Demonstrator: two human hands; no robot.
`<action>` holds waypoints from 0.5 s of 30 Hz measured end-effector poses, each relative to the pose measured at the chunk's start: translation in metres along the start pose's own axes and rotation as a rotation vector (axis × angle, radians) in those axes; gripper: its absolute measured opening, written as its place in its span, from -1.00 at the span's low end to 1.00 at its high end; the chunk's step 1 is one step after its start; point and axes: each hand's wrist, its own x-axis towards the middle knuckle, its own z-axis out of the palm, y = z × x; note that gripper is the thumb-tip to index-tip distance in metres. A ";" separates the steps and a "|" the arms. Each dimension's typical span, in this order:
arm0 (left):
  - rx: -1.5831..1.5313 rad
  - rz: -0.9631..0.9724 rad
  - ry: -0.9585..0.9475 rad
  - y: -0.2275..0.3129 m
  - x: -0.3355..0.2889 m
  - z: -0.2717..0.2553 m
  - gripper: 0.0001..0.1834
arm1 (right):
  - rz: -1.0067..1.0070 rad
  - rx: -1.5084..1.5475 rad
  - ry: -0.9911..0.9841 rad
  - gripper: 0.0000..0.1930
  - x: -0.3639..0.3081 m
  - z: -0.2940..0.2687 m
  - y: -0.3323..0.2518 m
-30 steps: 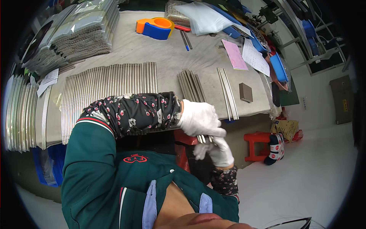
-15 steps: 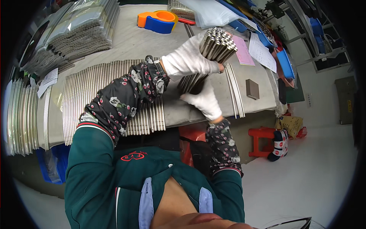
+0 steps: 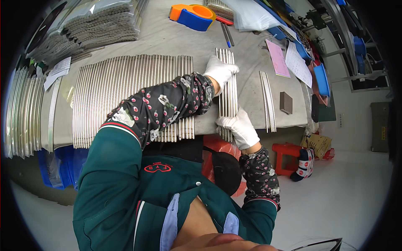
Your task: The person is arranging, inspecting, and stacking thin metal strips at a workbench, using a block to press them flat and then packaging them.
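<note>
A bundle of shiny metal rods (image 3: 228, 95) lies on the table, its length running away from me. Wrapped over its far part is my left hand (image 3: 220, 72), in a white glove. My right hand (image 3: 240, 129), gloved the same way, closes on the near end of the bundle by the table's front edge. To the left, a wide row of similar metal rods (image 3: 130, 96) lies side by side on the tabletop. A few loose rods (image 3: 267, 100) lie to the right of the bundle.
Stacks of bagged rods (image 3: 100, 25) fill the far left. An orange and blue tape dispenser (image 3: 192, 17) stands at the back. Rightward are a dark block (image 3: 286, 103), a pink sheet (image 3: 277, 57) and a blue tray (image 3: 321, 79). A red stool (image 3: 285, 159) stands on the floor.
The rod bundle has gone from raised and tilted, ends toward me, to lying on the table. Both hands came down with it. The view has shifted slightly.
</note>
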 end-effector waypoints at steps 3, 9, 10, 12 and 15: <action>0.109 -0.028 0.075 -0.001 -0.008 -0.019 -0.20 | 0.013 -0.089 0.056 -0.48 0.001 0.025 -0.009; 1.318 0.700 0.175 -0.002 -0.003 -0.066 -0.26 | -0.067 -0.777 0.142 -0.40 0.025 0.059 -0.008; 1.352 0.658 0.111 -0.003 0.000 -0.070 -0.34 | -0.042 -1.158 0.154 -0.43 0.022 0.065 -0.021; 1.400 0.641 0.077 -0.005 0.003 -0.078 -0.33 | -0.159 -1.279 0.176 -0.46 0.020 0.062 -0.029; 1.467 0.545 -0.182 0.010 0.001 -0.086 -0.26 | -0.284 -1.453 0.294 -0.54 0.019 0.045 -0.028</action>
